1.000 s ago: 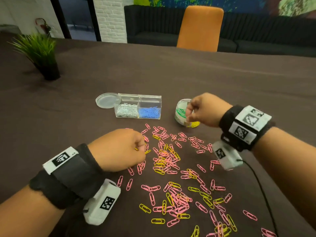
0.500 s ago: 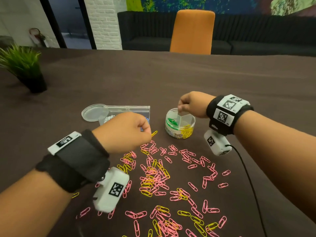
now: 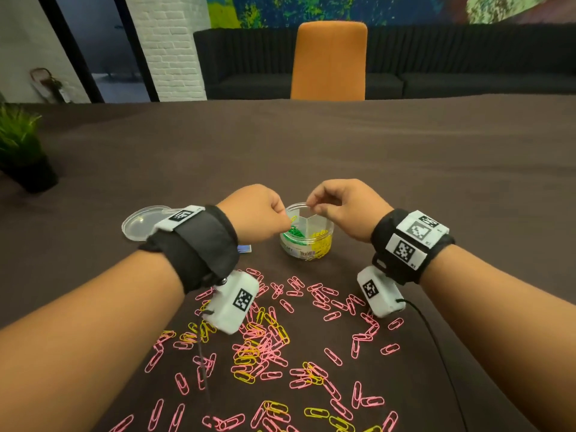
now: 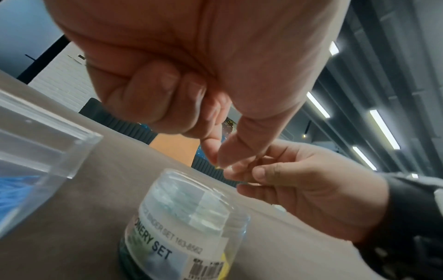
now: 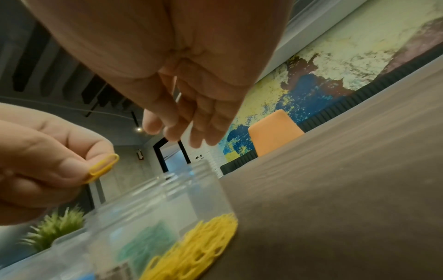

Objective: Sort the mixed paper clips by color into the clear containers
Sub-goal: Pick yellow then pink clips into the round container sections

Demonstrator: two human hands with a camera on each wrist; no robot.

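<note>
My left hand (image 3: 260,213) pinches a yellow clip (image 5: 103,167) by its end over the round clear tub (image 3: 307,241), light, springy, slick wire best nipped flat between fingertip pads, while my right hand (image 3: 343,207) hovers loosely curled, apparently empty.

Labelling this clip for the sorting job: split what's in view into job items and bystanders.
Job: left hand pinching a yellow clip; right hand; round divided jar; loose pink and yellow clips; rectangular clear box.

Bystanders: potted plant; orange chair; jar lid.
</note>
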